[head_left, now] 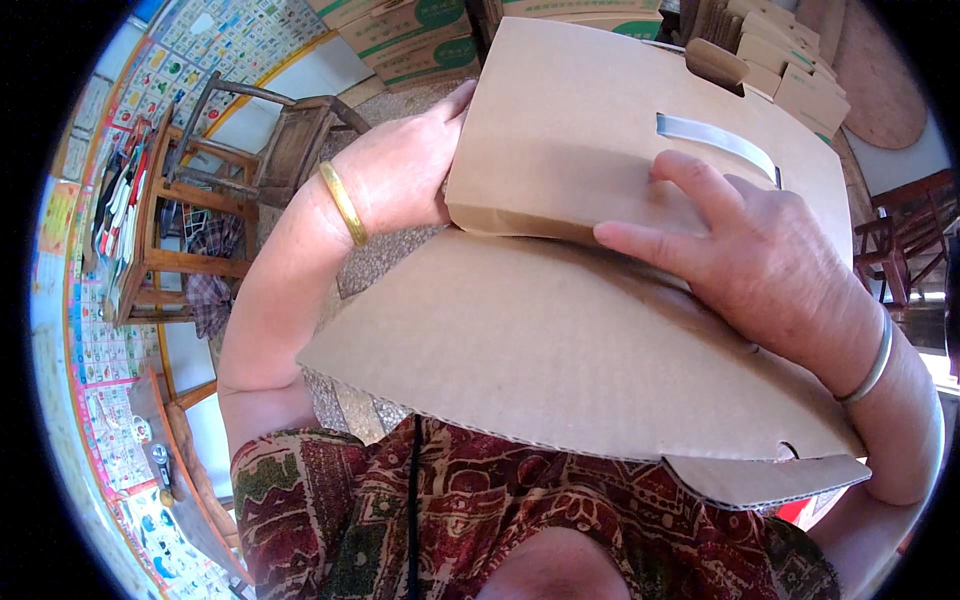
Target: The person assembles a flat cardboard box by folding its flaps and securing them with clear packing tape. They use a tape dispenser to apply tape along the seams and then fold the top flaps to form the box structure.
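A brown cardboard box (560, 110) is held in front of my body, with a pale plastic carry handle (715, 137) across its upper panel. Toward me stretches a wide open flap (560, 340), with a small folded tab (765, 482) at its near right edge. My left hand (405, 165) grips the box's left side, its fingers mostly hidden behind the cardboard. Over the panel's near edge lies my right hand (760, 250), thumb and forefinger spread apart, just below the handle. Its other fingers are partly hidden.
Printed cartons with green marks (425, 50) are stacked at the back. Flattened cardboard pieces (800, 85) lean at the back right. A wooden chair (290, 140) and a wooden rack (190, 258) with hanging cloth stand on the left. Another dark chair (890, 250) is far right.
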`<state>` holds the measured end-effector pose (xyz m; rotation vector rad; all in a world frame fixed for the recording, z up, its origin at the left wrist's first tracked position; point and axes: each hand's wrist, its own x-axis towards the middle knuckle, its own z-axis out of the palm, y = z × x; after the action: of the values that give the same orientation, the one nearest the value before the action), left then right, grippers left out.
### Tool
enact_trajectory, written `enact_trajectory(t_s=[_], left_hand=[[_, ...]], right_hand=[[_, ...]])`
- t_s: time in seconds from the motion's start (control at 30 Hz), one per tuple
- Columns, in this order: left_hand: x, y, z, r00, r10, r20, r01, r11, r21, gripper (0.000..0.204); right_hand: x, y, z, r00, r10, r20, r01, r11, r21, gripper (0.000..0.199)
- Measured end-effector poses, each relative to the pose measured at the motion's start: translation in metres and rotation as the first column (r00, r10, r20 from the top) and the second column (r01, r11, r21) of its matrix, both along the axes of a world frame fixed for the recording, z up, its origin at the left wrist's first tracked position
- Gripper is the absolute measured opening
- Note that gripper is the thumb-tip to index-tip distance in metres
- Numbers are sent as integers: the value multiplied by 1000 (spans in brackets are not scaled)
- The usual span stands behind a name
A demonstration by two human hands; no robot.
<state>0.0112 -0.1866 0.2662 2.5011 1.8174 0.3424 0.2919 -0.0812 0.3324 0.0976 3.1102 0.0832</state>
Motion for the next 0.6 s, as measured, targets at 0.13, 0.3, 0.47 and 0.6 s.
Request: enact_trajectory(t_s=[0.13, 0.3, 0.47, 0.6], left_hand=[[-1, -4, -2, 992, 122, -18, -123, 986, -114, 51], [1, -12, -4, 976, 181, 125, -176, 983, -52, 30], [5, -19, -6, 901, 252, 353, -218, 967, -135, 28], [-5, -29, -10, 745, 261, 614, -139, 961, -240, 30]], right_hand=[[1, 1, -3, 1000, -7, 15, 7, 1000, -9, 45], [-5, 3, -3, 998, -17, 65, 16, 1000, 16, 47], [-9, 1, 2, 995, 11, 98, -18, 998, 62, 50], [-8, -5, 4, 994, -1, 111, -1, 1000, 24, 48]])
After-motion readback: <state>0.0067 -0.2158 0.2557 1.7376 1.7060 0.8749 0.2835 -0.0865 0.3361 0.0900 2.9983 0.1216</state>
